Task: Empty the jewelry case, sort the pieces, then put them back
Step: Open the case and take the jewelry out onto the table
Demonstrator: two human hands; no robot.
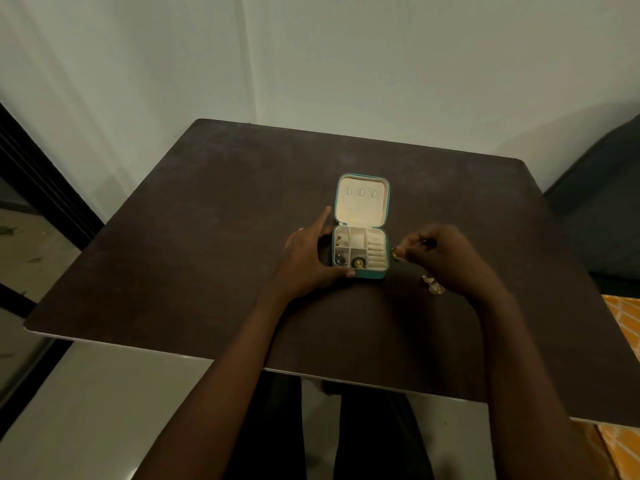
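Note:
A small teal jewelry case [375,274] lies open on the dark table [207,237], its cream lid [362,202] laid back flat. Small pieces sit in its left compartments, a dark and gold round piece [358,262] in the front middle one. My left hand [308,258] grips the case's left and front side, index finger pointing up. My right hand [440,254] hovers just right of the case, its fingertips pinching a small gold piece [394,253]. Two shiny pieces [433,285] lie on the table under that hand.
The table stands in a corner of pale walls. A dark seat [602,216] is at the right, orange patterned fabric [623,320] at the lower right. My dark-trousered legs [346,438] show below the table's near edge.

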